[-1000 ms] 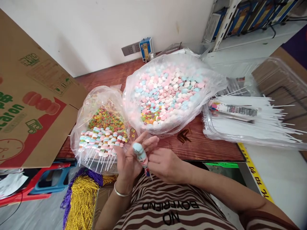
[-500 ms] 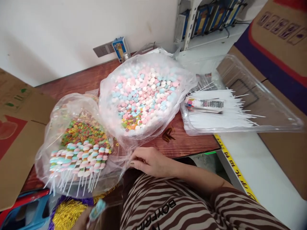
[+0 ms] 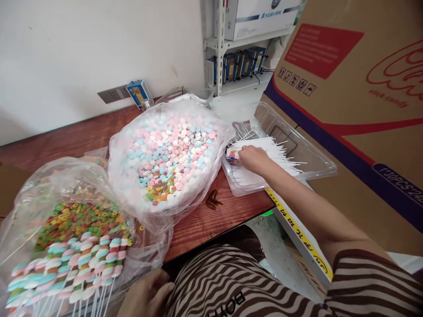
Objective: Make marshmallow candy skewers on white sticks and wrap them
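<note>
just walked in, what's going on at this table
The person's right hand is at the clear tray, fingers beside a printed packet on the white sticks; its grip is hidden. The left hand is low by the table edge, loosely curled. To its left, candy skewers lie just in front of small ring candies. A big plastic bag holds mostly pastel candies.

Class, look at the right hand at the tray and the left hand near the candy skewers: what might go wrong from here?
The white sticks lie loose and uneven under the right hand in the clear plastic tray, so a careless movement might scatter some.

The left hand is close to the candy skewers; a bump could push a few out of place.
</note>
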Available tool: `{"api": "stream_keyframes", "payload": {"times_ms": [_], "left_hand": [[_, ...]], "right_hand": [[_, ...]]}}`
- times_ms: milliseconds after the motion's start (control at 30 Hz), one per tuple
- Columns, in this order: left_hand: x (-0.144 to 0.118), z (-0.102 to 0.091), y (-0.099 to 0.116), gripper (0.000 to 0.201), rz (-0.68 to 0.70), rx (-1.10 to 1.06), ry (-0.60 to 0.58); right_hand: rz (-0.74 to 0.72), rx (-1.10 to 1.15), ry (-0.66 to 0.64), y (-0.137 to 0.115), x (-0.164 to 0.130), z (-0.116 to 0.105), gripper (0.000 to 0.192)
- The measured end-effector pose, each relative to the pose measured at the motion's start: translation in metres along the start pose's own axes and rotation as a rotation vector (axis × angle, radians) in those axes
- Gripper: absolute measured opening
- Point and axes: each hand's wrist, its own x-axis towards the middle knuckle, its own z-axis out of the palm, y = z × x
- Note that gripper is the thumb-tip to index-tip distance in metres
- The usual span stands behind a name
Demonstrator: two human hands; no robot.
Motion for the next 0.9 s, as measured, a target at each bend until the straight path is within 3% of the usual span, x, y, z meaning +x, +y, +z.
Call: {"api": "stream_keyframes", "payload": {"times_ms": [200,333,467,533,600,667,767,833,900], "left_hand": [[0.024,-0.009,0.055,0.03,0.17,0.04,-0.043],[0.03,-0.002,0.063,0.031,0.277,0.019,-0.017],[0.027,0.0,0.071,0.031,0.348,-0.04,-0.044],[0.025,0.0,0.077,0.031,0.39,-0.09,-0.104],[0.027,0.006,0.086,0.031,0.443,-0.185,-0.185],[0.036,0.018,0.097,0.043,0.47,-0.418,-0.292],[0.057,0.041,0.115,0.08,0.445,-1.052,-0.462],[0.07,0.049,0.125,0.072,0.467,-1.441,-0.377],[0.078,0.047,0.129,0.057,0.482,-1.694,-0.13]], "right_hand": [[0.072,0.006,-0.139,-0.016,-0.002,0.014,0.021],[0.171,0.058,-0.2,-0.01,0.008,0.009,0.011],[0.276,0.147,-0.187,-0.001,0.014,-0.008,0.031],[0.319,0.404,-0.041,-0.008,0.006,-0.021,0.034],[0.353,0.973,0.187,-0.029,-0.012,-0.034,0.03],[0.344,1.5,0.228,-0.065,-0.035,-0.04,0.032],[0.452,1.892,0.013,-0.128,-0.074,-0.032,0.033],[0.554,2.033,-0.119,-0.163,-0.095,-0.018,0.034],[0.615,2.051,-0.228,-0.186,-0.111,-0.001,0.035]]}}
